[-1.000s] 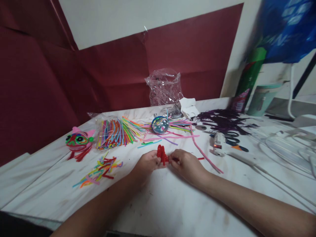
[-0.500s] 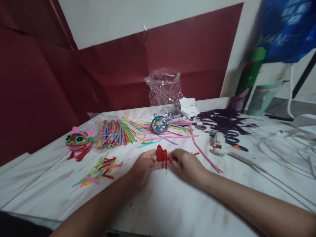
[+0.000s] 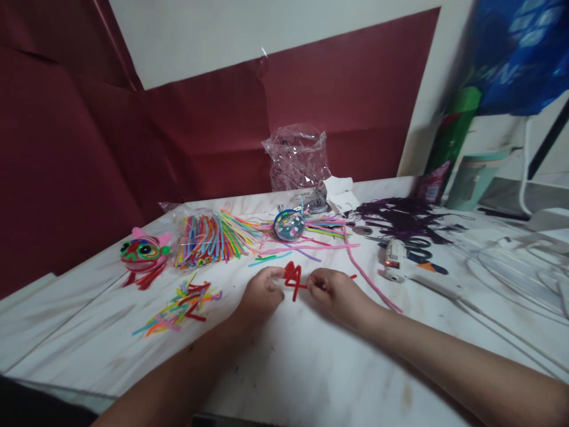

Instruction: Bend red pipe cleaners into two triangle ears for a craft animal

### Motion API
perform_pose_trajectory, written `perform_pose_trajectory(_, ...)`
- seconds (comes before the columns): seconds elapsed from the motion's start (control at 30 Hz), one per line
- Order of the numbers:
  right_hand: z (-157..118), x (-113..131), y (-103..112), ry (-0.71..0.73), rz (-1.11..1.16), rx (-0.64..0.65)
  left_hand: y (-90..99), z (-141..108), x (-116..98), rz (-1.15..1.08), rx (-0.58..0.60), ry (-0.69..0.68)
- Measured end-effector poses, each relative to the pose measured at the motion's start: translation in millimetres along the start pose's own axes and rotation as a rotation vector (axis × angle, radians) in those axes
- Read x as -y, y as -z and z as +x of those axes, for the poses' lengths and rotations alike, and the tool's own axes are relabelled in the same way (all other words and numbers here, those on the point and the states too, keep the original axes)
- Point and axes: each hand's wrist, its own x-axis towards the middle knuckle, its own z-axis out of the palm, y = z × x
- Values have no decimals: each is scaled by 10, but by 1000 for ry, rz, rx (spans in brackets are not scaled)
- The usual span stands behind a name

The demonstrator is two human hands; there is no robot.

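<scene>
Between my hands is a red pipe cleaner, bent into a zigzag with a loop at its top left. My left hand has its fingers curled, with the forefinger and thumb on the left side of the bent shape. On the other side my right hand is closed in a pinch around the straight end of the same pipe cleaner. Just beyond the hands sits a clear ball with coloured spots, and short blue and purple pipe cleaner pieces lie in front of it.
A bagged bundle of coloured pipe cleaners lies left, beside a decorated fish-like figure and a pile of cut pieces. To the right are a glue gun, scissors, purple strands and coiled cable.
The red pipe cleaner has turned and now shows an open zigzag instead of a compact wound shape. My left hand's fingers have curled in from a flatter pose; the right hand is nearly still.
</scene>
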Motion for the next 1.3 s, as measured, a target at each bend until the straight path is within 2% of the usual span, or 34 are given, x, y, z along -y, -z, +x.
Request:
perform_pose_trajectory(0.1, -7, -1, -5, 24, -13, 0, -36, -45, -12, 180, 70, -138)
perform_pose_trajectory(0.23, -46, 76, -42, 48, -131, -49, -104, -124, -4, 448, -76, -382)
perform_pose_trajectory(0.37, -81, 165, -71, 37, -231, -84, -154, -193, 5, 562, -106, -593)
perform_pose_trajectory(0.43, -79, 165, -47, 32, -218, -72, -149, -199, -11, 545, -126, -571)
perform_pose_trajectory(0.57, -47, 90, 80, 50, -139, -69, -73, -140, -67, 405, -204, -338)
perform_pose_trajectory(0.73, -43, 85, 168, 73, -89, -81, -13, -62, -79, 212, -158, -180)
perform_pose_trajectory(0.87, -66, 154, 133, -1, -30, -36, -18, -36, -24, 147, -128, -196)
perform_pose_trajectory(1.03, -78, 156, 98, -28, 73, 32, -33, -43, 2, 123, -23, -231)
perform_pose_trajectory(1.3, -60, 92, 69, -43, 141, 66, -18, -30, 15, 176, -55, -281)
